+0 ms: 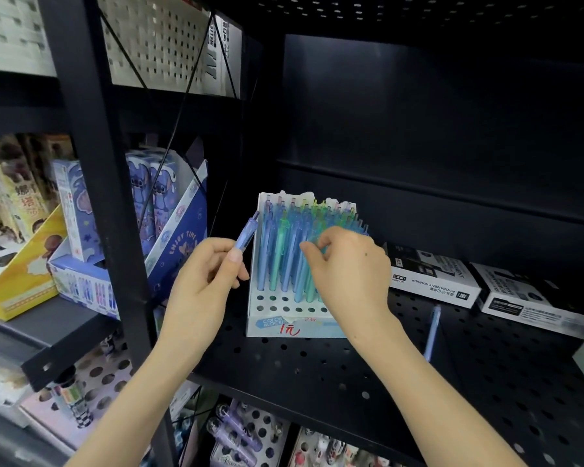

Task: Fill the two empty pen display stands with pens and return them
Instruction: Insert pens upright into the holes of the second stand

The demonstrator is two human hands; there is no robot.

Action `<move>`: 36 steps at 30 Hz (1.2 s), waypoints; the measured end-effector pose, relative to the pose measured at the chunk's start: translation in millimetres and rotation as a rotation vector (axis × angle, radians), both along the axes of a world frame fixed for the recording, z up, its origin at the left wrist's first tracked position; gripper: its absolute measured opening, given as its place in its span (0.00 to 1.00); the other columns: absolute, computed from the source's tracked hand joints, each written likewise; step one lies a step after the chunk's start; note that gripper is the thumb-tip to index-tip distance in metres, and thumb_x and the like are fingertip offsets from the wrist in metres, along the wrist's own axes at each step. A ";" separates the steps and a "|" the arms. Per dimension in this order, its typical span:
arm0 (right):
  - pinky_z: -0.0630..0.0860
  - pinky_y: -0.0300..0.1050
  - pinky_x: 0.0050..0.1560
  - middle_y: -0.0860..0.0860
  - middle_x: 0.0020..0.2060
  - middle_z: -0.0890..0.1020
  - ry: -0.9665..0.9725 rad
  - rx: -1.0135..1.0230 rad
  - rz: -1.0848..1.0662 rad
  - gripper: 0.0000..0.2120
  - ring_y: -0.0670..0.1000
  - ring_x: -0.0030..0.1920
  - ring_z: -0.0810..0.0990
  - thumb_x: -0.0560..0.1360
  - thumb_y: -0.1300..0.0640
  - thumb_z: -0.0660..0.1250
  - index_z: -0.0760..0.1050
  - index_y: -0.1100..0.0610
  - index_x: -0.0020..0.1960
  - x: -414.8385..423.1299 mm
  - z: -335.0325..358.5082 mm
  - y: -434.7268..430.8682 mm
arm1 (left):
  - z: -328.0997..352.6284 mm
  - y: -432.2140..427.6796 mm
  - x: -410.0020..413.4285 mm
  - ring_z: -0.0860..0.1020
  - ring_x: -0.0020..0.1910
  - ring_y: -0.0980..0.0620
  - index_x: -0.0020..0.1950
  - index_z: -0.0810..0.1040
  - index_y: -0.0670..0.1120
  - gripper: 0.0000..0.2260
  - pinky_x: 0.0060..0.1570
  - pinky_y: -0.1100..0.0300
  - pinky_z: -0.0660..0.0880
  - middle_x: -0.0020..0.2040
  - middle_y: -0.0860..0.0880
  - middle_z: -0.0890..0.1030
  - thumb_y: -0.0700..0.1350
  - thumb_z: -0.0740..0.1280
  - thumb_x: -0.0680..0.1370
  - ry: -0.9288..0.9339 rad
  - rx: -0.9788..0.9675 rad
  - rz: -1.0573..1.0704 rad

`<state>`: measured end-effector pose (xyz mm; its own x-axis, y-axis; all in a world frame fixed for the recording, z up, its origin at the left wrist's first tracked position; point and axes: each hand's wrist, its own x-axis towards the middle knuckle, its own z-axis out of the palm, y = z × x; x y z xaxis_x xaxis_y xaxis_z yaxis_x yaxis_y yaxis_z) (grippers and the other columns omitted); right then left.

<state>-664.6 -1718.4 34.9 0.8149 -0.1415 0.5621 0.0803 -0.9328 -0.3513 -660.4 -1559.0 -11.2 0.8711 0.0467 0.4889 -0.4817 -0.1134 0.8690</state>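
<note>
Near left edge of shelf (317, 365): pen stand (270, 308), nearly full | left grip (203, 274) pinches blue pen (246, 235) by barrel | right grip (348, 267) curled round standing pens (284, 251) | pens likely light, stiff, slick; lift stand by base.

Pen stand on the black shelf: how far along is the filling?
Partly done: the pen stand holds standing pens in its back rows. In hand: the left hand grips a purple pen; the right hand pinches among the standing pens. Left: the front holes are empty, a loose pen lies on the shelf, and no second stand is in view.
</note>
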 end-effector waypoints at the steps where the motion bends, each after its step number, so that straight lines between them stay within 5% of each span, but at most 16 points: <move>1: 0.65 0.40 0.29 0.50 0.29 0.77 0.027 -0.034 -0.019 0.15 0.52 0.29 0.74 0.78 0.46 0.60 0.75 0.57 0.43 0.7 1.4 1.0 | 0.5 -0.5 -0.6 0.74 0.36 0.62 0.48 0.75 0.51 0.05 0.39 0.73 0.69 0.36 0.55 0.78 0.47 0.60 0.79 -0.001 -0.003 -0.007; 4: 0.60 0.39 0.27 0.48 0.26 0.70 0.059 -0.147 -0.063 0.14 0.49 0.26 0.69 0.79 0.46 0.59 0.75 0.56 0.47 0.2 5.3 3.3 | 3.4 -2.5 -2.6 0.75 0.37 0.63 0.47 0.76 0.51 0.04 0.39 0.73 0.70 0.37 0.56 0.78 0.46 0.61 0.78 -0.017 -0.008 -0.042; 7: 0.68 0.41 0.30 0.47 0.30 0.76 -0.086 -0.105 0.028 0.15 0.49 0.31 0.75 0.79 0.46 0.59 0.71 0.53 0.61 -8.9 -2.0 4.1 | 6.1 -3.0 -5.8 0.75 0.38 0.63 0.47 0.77 0.50 0.05 0.39 0.73 0.70 0.38 0.57 0.78 0.49 0.63 0.75 -0.042 -0.021 -0.107; 9: 0.70 0.39 0.32 0.46 0.27 0.76 -0.193 0.152 0.168 0.16 0.45 0.28 0.74 0.77 0.47 0.61 0.72 0.51 0.62 -19.7 -6.4 3.6 | 5.4 -3.0 -6.5 0.76 0.42 0.59 0.47 0.78 0.50 0.05 0.43 0.70 0.72 0.41 0.54 0.79 0.49 0.66 0.75 -0.061 0.001 -0.133; 12: 0.72 0.35 0.32 0.49 0.29 0.79 -0.077 0.679 0.469 0.09 0.43 0.29 0.76 0.75 0.49 0.64 0.79 0.52 0.50 -35.6 -4.3 3.5 | 2.2 -6.5 -7.4 0.78 0.45 0.55 0.46 0.79 0.53 0.03 0.46 0.65 0.74 0.43 0.52 0.80 0.51 0.68 0.75 -0.079 0.043 -0.153; 14: 0.71 0.33 0.31 0.49 0.31 0.81 -0.032 0.746 0.532 0.05 0.42 0.30 0.77 0.75 0.53 0.67 0.80 0.53 0.45 -41.1 -4.3 3.3 | 1.5 -11.6 -9.5 0.78 0.44 0.55 0.46 0.78 0.56 0.06 0.45 0.62 0.76 0.43 0.52 0.80 0.54 0.67 0.72 -0.094 0.085 -0.170; 17: 0.73 0.34 0.32 0.49 0.33 0.82 -0.065 0.759 0.517 0.03 0.44 0.31 0.79 0.74 0.57 0.67 0.80 0.54 0.44 -42.5 -3.6 0.0 | 1.3 -16.9 -12.9 0.79 0.44 0.56 0.47 0.79 0.56 0.03 0.46 0.60 0.76 0.44 0.52 0.80 0.52 0.69 0.75 -0.109 0.127 -0.191; 21: 0.76 0.37 0.35 0.51 0.36 0.82 -0.227 0.784 0.432 0.05 0.46 0.33 0.80 0.76 0.56 0.66 0.78 0.56 0.44 -42.4 7.5 -17.4 | -3.3 -8.7 -5.9 0.76 0.54 0.61 0.58 0.76 0.54 0.12 0.51 0.72 0.71 0.54 0.58 0.78 0.52 0.62 0.76 -0.088 0.139 -0.059; 27: 0.78 0.43 0.39 0.46 0.34 0.80 -0.301 0.522 0.285 0.04 0.47 0.34 0.80 0.76 0.56 0.65 0.76 0.54 0.43 -28.7 8.8 -20.3 | -25.2 -1.4 14.1 0.68 0.63 0.67 0.72 0.64 0.56 0.22 0.52 0.78 0.65 0.66 0.60 0.70 0.48 0.63 0.78 0.088 0.181 -0.054; 36: 0.75 0.36 0.40 0.41 0.32 0.76 -0.222 0.270 0.232 0.07 0.40 0.34 0.75 0.76 0.52 0.66 0.78 0.56 0.46 -10.2 1.2 -10.3 | -42.5 -6.0 20.1 0.65 0.56 0.78 0.74 0.56 0.60 0.31 0.52 0.77 0.67 0.68 0.62 0.65 0.44 0.67 0.77 0.125 0.297 -0.107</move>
<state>-674.8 -1728.7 36.0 0.7058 -0.1350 0.6954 0.3784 -0.7580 -0.5313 -640.3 -1565.0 -53.7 0.9174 -0.1769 0.3564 -0.3962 -0.3248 0.8588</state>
